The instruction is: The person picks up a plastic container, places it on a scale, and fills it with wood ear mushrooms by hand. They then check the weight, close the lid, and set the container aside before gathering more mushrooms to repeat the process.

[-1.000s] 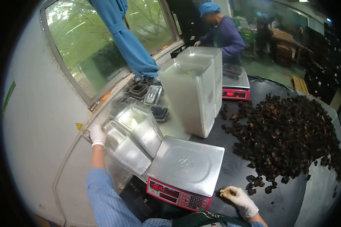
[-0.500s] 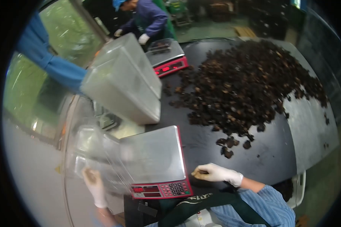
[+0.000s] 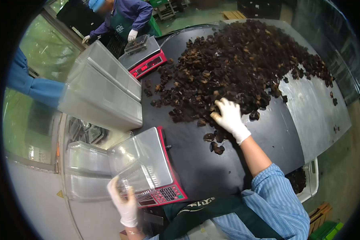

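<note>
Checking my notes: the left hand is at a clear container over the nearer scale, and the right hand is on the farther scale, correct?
Not quite: the head view shows the right hand at the dark pile. The left hand is at a clear container over the nearer scale.

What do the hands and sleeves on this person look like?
The left hand and right hand wear thin whitish gloves, the right one's fingertips looking yellowish-brown. The right sleeve is blue with pale stripes, ending near the elbow.

Glossy clear plastic containers, smooth metal scale plate, striped cloth sleeve
</note>
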`<state>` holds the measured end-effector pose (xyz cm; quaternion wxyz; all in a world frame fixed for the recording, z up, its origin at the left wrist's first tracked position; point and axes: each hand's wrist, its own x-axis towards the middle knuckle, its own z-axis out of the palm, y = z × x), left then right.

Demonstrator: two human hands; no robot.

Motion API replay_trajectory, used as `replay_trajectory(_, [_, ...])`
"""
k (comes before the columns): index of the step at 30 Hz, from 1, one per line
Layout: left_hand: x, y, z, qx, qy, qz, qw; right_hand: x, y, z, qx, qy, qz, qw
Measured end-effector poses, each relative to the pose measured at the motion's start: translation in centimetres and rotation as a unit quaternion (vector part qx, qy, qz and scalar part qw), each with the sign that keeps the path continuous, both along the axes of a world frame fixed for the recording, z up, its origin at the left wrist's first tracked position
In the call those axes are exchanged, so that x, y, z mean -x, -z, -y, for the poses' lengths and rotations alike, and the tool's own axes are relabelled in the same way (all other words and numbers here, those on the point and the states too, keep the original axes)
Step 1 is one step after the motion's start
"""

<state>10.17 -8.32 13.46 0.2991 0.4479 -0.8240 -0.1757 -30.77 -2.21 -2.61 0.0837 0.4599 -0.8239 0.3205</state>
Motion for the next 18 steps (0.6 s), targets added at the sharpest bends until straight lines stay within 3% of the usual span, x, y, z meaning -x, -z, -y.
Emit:
replay_trajectory(3, [5.9,1.6,-1.9,-0.051,0.128,-0.007,0.990,-3.7,-0.5,-1.5,-0.136,-0.128,0.038,0.982])
replay_trajectory(6, [12.2,4.9,-3.0,-0.164,0.209,-0.056,0.962,-7.3,0.3,-5.0,-0.091,-0.234,-0.046,0.967])
replay_trajectory(8, [15.3,8.7,-2.9,-0.142,0.219,-0.005,0.965,-8.1,0.2,-7.3,-0.066,-0.275,-0.046,0.958])
replay_trajectory(11, [18.4,13.3,-2.0,-0.113,0.174,0.088,0.974,-5.5,0.0,-10.5,-0.048,-0.228,0.007,0.972])
replay_trajectory(15, [21.8,17.1,-1.4,-0.111,0.117,0.171,0.972,-0.7,1.3,-11.3,-0.039,0.028,0.020,0.999])
replay_trajectory(17, [22.9,17.9,-2.4,-0.042,0.199,0.181,0.962,-0.8,1.6,-10.4,-0.094,0.025,0.013,0.995])
replay_trajectory(18, [22.8,18.1,-3.0,-0.026,0.260,0.165,0.951,-1.7,2.0,-10.2,-0.091,-0.033,0.028,0.995])
